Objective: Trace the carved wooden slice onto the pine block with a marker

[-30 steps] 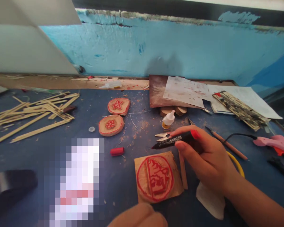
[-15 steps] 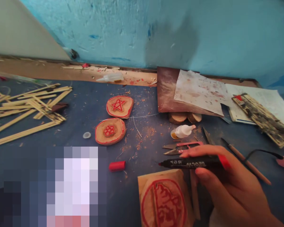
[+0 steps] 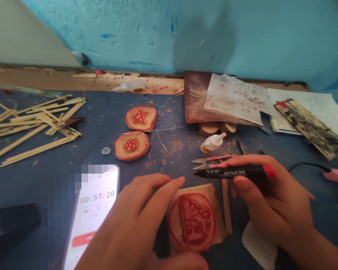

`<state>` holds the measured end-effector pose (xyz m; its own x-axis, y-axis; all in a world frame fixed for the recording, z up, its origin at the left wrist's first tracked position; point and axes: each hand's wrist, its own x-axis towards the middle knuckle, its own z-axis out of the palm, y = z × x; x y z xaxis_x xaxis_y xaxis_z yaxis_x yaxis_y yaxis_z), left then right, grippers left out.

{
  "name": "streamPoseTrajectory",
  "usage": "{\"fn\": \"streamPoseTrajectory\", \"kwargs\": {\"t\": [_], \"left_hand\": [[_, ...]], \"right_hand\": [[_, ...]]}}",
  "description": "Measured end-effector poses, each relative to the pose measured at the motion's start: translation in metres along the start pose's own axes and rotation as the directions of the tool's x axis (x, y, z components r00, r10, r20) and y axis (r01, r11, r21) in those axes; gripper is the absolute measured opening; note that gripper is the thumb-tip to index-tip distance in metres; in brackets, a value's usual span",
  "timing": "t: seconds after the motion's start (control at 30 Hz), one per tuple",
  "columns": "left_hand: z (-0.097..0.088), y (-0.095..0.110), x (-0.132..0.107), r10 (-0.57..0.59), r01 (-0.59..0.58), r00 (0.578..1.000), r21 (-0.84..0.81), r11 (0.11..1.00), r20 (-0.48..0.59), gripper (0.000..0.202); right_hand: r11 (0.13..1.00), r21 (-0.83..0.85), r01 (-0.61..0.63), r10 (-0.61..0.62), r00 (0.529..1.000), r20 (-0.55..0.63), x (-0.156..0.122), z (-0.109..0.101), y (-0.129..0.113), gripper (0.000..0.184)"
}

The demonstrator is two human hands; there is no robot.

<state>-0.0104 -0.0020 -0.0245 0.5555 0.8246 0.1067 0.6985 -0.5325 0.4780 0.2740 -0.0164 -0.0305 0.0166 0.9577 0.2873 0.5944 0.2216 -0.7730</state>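
Observation:
My right hand (image 3: 266, 200) grips a black marker (image 3: 228, 173) with a red tip, held level and pointing left, just above a wooden slab (image 3: 195, 217) that bears a red circle and a red figure. My left hand (image 3: 138, 221) rests on the slab's left edge, with fingers stretched over it and the thumb at the slab's near side. A red marker cap is hidden behind the left hand.
A phone (image 3: 91, 215) showing a timer lies at the left. Two wood slices, one with a star (image 3: 141, 118) and one with a flower (image 3: 131, 145), lie beyond. Thread snips (image 3: 211, 161), a glue bottle (image 3: 212, 143), bamboo sticks (image 3: 33, 125), papers (image 3: 236, 97) and a pink glue gun (image 3: 336, 174) surround the spot.
My left hand has come up from the bottom edge onto the slab, covering the red cap. The right hand with the marker stays just above the slab; the camera shifted slightly.

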Motion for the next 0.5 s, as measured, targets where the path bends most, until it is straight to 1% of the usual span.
{"fn": "streamPoseTrajectory", "kwargs": {"t": [0.1,0.17,0.2,0.3,0.37,0.5], "left_hand": [[-0.004,0.0,0.003,0.014,-0.01,0.995,-0.042,0.999,0.097,0.11],[-0.004,0.001,0.003,0.034,-0.025,0.986,-0.059,0.998,0.163,0.12],[-0.003,0.002,0.003,0.034,-0.024,0.981,-0.055,0.998,0.19,0.122],[0.001,0.004,0.003,0.024,-0.018,0.975,-0.029,0.999,0.223,0.117],[0.004,0.004,0.004,0.031,-0.029,0.976,-0.015,0.999,0.216,0.112],[0.009,0.003,0.004,0.043,-0.043,0.969,-0.008,0.999,0.243,0.104]], "right_hand": [[1.0,0.023,0.011,-0.01,0.998,-0.058,-0.004,0.002,-0.004,0.019],[0.998,0.042,0.039,-0.036,0.996,-0.077,-0.007,0.004,-0.008,0.019],[0.997,0.06,0.054,-0.049,0.995,-0.083,-0.009,0.006,-0.01,0.019],[0.993,0.076,0.091,-0.082,0.99,-0.111,-0.011,0.008,-0.015,0.014],[0.993,0.065,0.102,-0.092,0.986,-0.141,-0.01,0.009,-0.017,0.012],[0.993,0.079,0.084,-0.068,0.979,-0.19,-0.008,0.009,-0.017,0.014]]}}
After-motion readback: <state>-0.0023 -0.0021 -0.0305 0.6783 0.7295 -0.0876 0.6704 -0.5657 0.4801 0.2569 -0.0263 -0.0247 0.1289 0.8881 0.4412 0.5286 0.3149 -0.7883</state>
